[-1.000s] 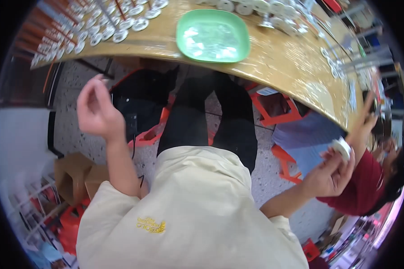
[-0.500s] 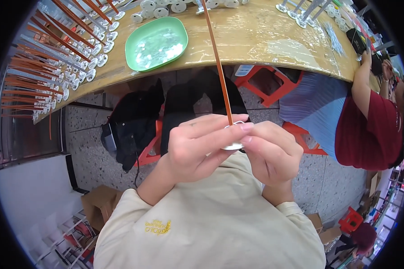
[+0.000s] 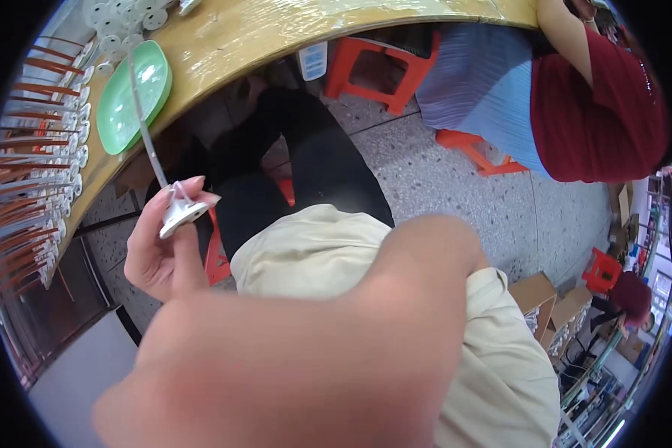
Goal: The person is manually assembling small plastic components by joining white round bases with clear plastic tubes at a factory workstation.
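My left hand (image 3: 157, 257) pinches a white round base (image 3: 183, 218) with small holes in it. A long thin strip (image 3: 145, 131) rises from this base, looking grey from this side, and crosses in front of a green tray (image 3: 114, 119). A thin pale loop sits where strip and base meet. My right forearm (image 3: 396, 321) is raised close to the view and bends across my body to the lower left. The right hand (image 3: 179, 366) is smeared and very near, so its fingers cannot be made out.
Rows of brown strips in white bases (image 3: 52, 153) stand along the table's left side. More white round pieces (image 3: 131, 19) lie behind the tray. On the right, a person in a dark red top (image 3: 597, 112) sits at the table. A red stool (image 3: 384, 75) stands below its edge.
My hands have come apart: the left keeps the base and strip, the right has lifted toward the view. The strip now shows grey instead of orange-brown. The whole view has swung, shifting the table leftward.
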Motion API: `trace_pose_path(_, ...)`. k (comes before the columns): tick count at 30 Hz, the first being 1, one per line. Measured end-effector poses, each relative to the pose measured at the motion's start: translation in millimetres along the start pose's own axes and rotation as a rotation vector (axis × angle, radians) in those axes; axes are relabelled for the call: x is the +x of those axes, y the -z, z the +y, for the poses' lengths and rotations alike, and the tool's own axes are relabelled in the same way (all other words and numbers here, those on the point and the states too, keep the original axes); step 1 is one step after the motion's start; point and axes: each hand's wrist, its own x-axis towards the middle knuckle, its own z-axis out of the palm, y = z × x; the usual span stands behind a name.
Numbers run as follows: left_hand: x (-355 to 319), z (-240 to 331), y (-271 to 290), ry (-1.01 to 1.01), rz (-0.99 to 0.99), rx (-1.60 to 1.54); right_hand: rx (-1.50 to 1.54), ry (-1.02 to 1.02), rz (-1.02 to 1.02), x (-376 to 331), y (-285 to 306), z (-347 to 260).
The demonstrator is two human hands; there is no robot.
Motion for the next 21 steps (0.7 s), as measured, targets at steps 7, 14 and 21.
trace_pose_path(7,5.1,-15.4,1.9,-0.135,-0.047,-0.094,0.067,-0.064,-0.017,-21.2,-21.7,-8.3)
trace_pose_path(14,9.2,-15.6,-4.9,-0.149,-0.073,-0.129,0.157,-0.066,-0.046,-25.0,-46.4,-15.4)
trace_pose_path(21,5.9,-16.9,-5.2,-0.139,-0.114,-0.075,0.222,0.011,-0.054,-14.5,-63.2,-16.4)
